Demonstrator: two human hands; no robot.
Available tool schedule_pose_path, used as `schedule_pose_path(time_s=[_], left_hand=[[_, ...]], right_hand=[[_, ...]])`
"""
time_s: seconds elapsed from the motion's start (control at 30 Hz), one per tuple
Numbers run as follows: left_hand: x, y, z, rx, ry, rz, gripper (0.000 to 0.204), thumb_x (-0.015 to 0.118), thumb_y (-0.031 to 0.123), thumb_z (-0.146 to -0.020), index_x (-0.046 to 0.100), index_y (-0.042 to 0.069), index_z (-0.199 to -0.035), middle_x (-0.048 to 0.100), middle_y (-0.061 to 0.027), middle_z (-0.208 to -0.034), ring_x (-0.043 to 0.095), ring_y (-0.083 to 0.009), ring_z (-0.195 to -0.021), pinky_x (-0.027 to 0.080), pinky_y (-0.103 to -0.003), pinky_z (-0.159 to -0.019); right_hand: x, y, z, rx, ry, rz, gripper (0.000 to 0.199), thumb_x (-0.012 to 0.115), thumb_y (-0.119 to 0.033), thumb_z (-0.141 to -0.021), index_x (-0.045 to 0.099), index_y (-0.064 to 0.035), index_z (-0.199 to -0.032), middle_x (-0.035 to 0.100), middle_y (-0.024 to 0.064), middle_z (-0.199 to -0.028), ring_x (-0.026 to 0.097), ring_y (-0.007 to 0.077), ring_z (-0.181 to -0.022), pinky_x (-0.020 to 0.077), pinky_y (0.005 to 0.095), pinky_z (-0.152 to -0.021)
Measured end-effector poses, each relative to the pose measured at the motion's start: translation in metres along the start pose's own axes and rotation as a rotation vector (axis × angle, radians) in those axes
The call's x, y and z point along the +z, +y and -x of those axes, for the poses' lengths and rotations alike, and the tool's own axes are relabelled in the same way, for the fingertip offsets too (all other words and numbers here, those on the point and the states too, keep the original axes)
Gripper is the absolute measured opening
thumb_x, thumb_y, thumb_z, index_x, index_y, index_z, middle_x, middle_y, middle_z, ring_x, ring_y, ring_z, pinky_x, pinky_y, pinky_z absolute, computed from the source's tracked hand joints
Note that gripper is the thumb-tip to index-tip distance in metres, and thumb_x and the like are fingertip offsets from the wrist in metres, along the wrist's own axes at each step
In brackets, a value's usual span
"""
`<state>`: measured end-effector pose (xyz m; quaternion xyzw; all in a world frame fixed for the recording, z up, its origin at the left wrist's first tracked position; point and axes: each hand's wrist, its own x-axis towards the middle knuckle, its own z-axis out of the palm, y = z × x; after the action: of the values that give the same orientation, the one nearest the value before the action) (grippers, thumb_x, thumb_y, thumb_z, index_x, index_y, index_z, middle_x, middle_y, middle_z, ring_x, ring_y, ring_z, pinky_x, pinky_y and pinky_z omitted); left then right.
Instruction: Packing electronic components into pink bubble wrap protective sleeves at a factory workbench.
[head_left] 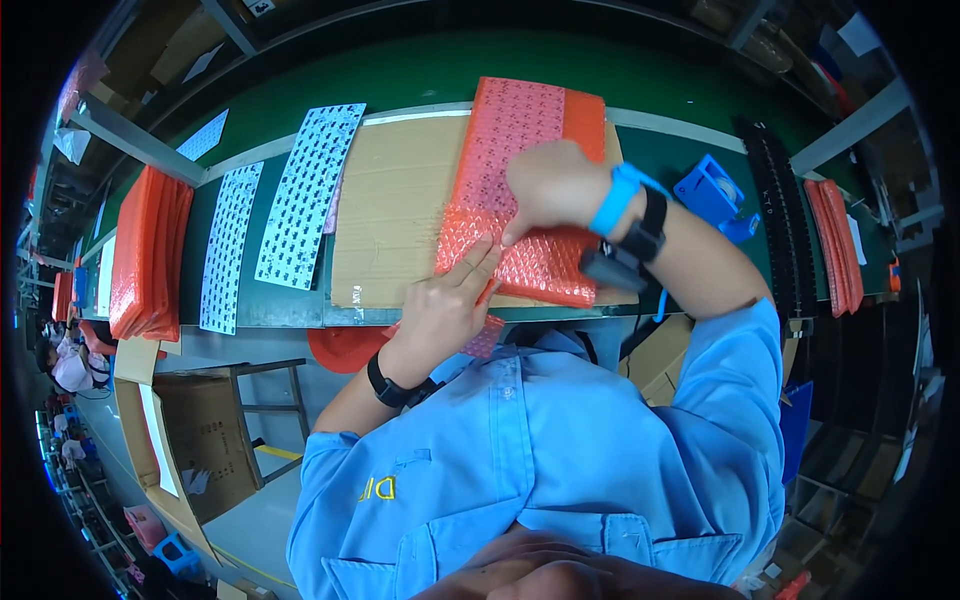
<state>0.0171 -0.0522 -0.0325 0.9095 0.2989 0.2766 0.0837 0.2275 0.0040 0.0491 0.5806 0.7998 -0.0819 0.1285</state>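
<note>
Both hands' fingers (478, 262) flat, pressed on red bubble-wrap pouch (520, 190), contents hidden, atop cardboard sheet (390, 200).

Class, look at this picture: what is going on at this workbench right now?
A person in a blue shirt works at a bench. Both hands press on a red bubble-wrap pouch lying on a cardboard sheet. The left hand pins the pouch's near edge with its fingers; the right hand presses flat on its middle. Perforated white panels lie to the left, beside a stack of red pouches. A blue tape dispenser sits to the right.
</note>
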Motion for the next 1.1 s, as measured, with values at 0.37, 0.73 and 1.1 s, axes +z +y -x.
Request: schedule_pose_path(time_s=[0.37,0.73,1.1], left_hand=[[0.004,-0.004,0.005,0.028,-0.032,-0.014,0.053,0.078,0.028,-0.078,0.065,0.007,-0.125,0.063,-0.0106,-0.131,0.072,-0.0243,-0.081,0.058,-0.034,-0.064],[-0.021,-0.020,0.036,-0.263,0.277,0.244,0.059,0.089,0.021,-0.067,0.064,0.000,-0.116,0.068,-0.0193,-0.116,0.071,-0.0310,-0.092,0.056,-0.033,-0.079],[-0.104,-0.031,0.056,-0.125,0.501,0.828,0.038,0.088,0.008,-0.069,0.063,-0.001,-0.096,0.074,-0.0126,-0.099,0.072,-0.0189,-0.093,0.056,-0.031,-0.082]], right_hand=[[0.003,0.132,-0.102,0.339,0.058,-0.504,0.084,0.082,-0.064,-0.063,0.069,0.0024,-0.113,0.069,0.0198,-0.114,0.068,0.0337,-0.100,0.0536,0.0383,-0.085],[-0.093,0.070,0.037,0.029,0.632,-0.656,0.060,0.087,-0.039,-0.069,0.063,-0.0016,-0.110,0.067,0.0085,-0.097,0.065,0.0184,-0.089,0.0522,0.0317,-0.080],[0.078,0.019,0.122,-0.303,1.115,-1.135,0.056,0.087,-0.040,-0.071,0.055,-0.0065,-0.102,0.062,0.0139,-0.109,0.059,0.0252,-0.104,0.0464,0.0416,-0.091]])
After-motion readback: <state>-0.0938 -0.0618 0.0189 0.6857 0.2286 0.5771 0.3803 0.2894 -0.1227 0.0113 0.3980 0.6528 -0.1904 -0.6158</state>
